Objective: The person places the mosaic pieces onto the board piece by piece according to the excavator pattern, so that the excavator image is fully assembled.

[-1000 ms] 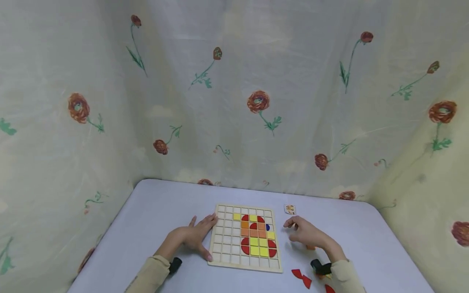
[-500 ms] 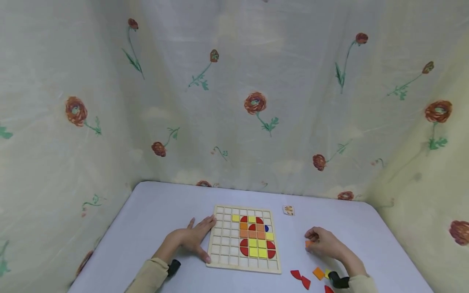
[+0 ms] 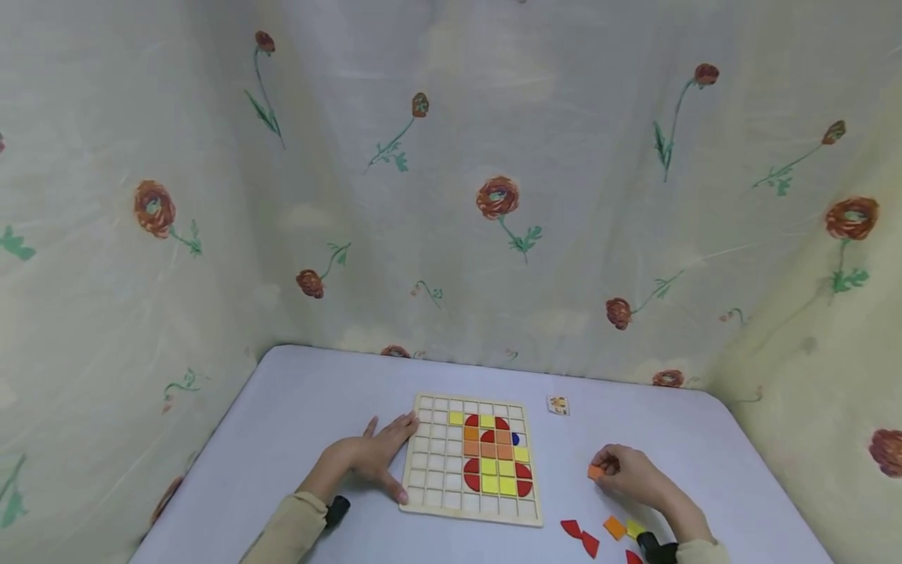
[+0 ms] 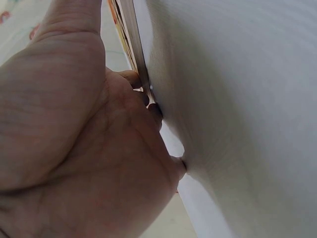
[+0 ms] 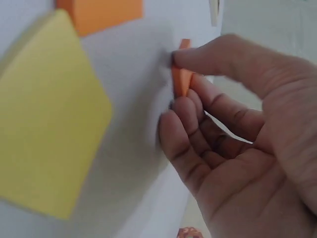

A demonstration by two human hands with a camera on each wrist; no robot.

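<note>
Nearest, toward the desk's [image 3: 254, 439] near edge, which is out of view, lie two red wedges [image 3: 590, 544], an orange square [image 3: 615, 527] and a yellow piece [image 3: 635, 529], probably left there so the right hand can reach them easily. A third red piece [image 3: 633, 557] is partly cut off by the frame.

Just beyond them, between the board and the desk's right edge, the right hand [image 3: 630, 471] pinches an orange piece [image 5: 181, 79] between thumb and fingertips. The piece is held by its rim, likely to leave its underside free; whether it touches the desk, I cannot tell. The wrist comes in from the near right, palm turned inward, the other fingers curled beneath.

Left of it, the left hand [image 3: 373, 458] lies with its grip spread, thumb by the board's near left corner and fingertips along its left side, seemingly bracing it. The gridded board [image 3: 436, 461] sits mid-desk, coloured pieces filling cells mostly in its right half. Farther, toward the desk's far edge, lies a small picture card [image 3: 558, 405], perhaps placed for easy viewing; beyond hangs flowered cloth [image 3: 437, 219].
</note>
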